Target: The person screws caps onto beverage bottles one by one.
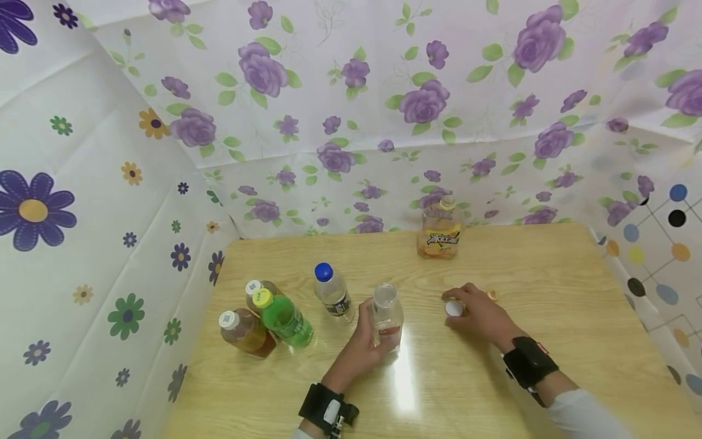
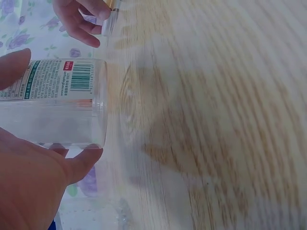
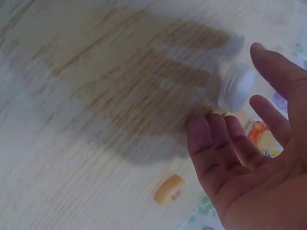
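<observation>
My left hand [image 1: 363,342] grips a clear plastic bottle [image 1: 386,314] upright, thumb on one side and fingers on the other. In the left wrist view this bottle [image 2: 53,103] shows a label with a barcode, and its base is close to the tabletop. A white cap [image 1: 453,308] lies on the table to the right of it. Around the cap my right hand [image 1: 482,314] spreads its thumb and fingers. The right wrist view shows gaps between the white cap [image 3: 237,88] and the thumb and index finger, which hold nothing.
An orange cap [image 1: 492,295] lies just beyond my right hand. An uncapped iced-tea bottle [image 1: 440,235] stands at the table's back edge. Left of the clear bottle stand a blue-capped bottle [image 1: 333,294], a green bottle [image 1: 286,320] and two white-capped brown bottles [image 1: 249,334]. Flowered cloth [image 1: 351,122] hangs behind.
</observation>
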{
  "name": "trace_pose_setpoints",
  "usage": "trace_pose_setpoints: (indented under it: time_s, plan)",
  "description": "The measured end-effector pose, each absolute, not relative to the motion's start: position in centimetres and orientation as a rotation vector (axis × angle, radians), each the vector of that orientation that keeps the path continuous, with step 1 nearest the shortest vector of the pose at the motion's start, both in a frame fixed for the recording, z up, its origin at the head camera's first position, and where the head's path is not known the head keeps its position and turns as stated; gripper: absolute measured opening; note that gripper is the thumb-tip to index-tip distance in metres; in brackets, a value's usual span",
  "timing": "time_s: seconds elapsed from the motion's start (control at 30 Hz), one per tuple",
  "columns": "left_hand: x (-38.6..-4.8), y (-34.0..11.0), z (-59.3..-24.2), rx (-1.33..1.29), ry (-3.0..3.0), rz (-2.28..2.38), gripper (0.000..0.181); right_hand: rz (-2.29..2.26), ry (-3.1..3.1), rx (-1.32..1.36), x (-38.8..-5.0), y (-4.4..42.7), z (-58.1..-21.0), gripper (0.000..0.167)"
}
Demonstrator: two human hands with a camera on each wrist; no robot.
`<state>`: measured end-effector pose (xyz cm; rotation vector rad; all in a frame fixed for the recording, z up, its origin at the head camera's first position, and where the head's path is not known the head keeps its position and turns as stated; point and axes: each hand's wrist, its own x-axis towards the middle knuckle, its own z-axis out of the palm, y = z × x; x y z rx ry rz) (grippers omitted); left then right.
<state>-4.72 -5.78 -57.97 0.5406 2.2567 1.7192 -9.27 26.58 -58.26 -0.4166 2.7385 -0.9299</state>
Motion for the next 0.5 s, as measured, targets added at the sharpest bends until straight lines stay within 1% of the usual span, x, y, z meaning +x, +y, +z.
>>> trace_pose_setpoints:
  time_s: [0.27,0.37,0.5]
  plan:
    - [-4.54,-5.5,-57.88,0.489,2.222,1.759,0.085,-0.91,2.795,-0.449,-9.23,26.62,-58.98,0.038]
    - [-4.53,-5.42,-57.75,0.459,2.216,1.78,0.081,-0.93,2.788,-0.435,-9.35,26.61,-59.08,0.035]
    - [-4.59,-5.36,-57.82,0.435,2.22,1.786,0.073,-0.977,2.761,-0.353,-9.71,26.43,-58.99,0.034]
